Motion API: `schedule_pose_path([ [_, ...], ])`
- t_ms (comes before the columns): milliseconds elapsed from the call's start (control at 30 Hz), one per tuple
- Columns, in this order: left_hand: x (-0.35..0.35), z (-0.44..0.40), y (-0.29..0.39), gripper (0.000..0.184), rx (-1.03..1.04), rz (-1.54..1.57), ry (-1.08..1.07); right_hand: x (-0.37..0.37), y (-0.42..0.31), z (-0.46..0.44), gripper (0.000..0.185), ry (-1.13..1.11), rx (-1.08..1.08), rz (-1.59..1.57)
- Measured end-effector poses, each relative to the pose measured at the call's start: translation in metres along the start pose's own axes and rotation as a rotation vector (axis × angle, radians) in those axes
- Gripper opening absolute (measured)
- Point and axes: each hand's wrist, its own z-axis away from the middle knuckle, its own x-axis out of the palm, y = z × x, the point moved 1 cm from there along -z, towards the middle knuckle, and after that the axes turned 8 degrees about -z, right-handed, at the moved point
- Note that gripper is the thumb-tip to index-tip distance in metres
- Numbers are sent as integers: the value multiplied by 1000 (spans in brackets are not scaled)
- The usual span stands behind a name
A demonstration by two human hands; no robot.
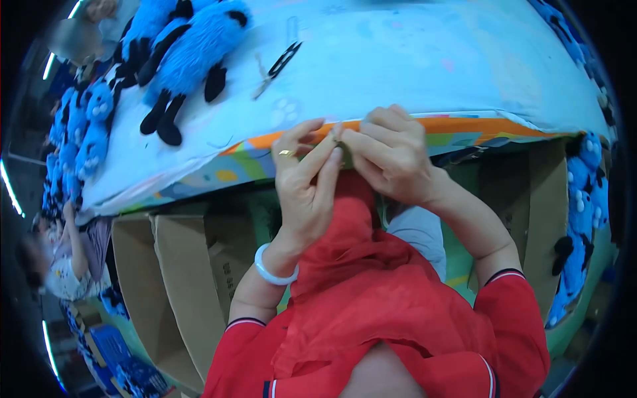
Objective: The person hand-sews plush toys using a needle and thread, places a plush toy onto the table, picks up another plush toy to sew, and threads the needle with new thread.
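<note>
My left hand (304,179), with a gold ring and a pale bangle at the wrist, is raised at the table's front edge. Its thumb and index finger are pinched together. My right hand (393,152) meets it from the right, fingers curled, fingertips touching those of the left. Something small and dark shows between the fingertips, too small to name. Beyond them on the pale tabletop (398,73) lie black thread snips (285,58) beside a bit of thread. Fluffy blue toys with black limbs (192,56) lie at the upper left of the table.
Open cardboard boxes stand below the table, at left (182,265) and right (547,212). More blue toys are piled at far left (93,126) and far right (577,199). Another person (66,265) is at the left edge, and a further one (83,33) at the top left.
</note>
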Motion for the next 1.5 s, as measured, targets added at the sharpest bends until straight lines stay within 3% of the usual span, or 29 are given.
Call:
schedule_pose_path([
  [400,4,1,-9,23,210,-322,133,10,9,11,18,32,84,-43],
  [533,-9,-1,-13,14,-142,97,15,10,4,9,19,36,-49,164],
  [700,-5,-2,-15,7,-287,364,-2,12,0,9,19,43,-156,290],
  [1067,-11,0,-10,5,-292,460,27,16,-13,8,18,30,-171,347],
  [1200,-18,1,-10,7,-196,295,105,22,-19,4,18,59,-209,405],
  [1333,-40,-1,2,12,-23,439,136,21,-10,-14,19,-2,-194,379],
  [1433,-83,6,13,20,235,481,134,10,31,-59,15,2,-261,521],
  [1500,-118,29,12,21,186,340,130,-5,68,-100,13,66,-300,639],
])
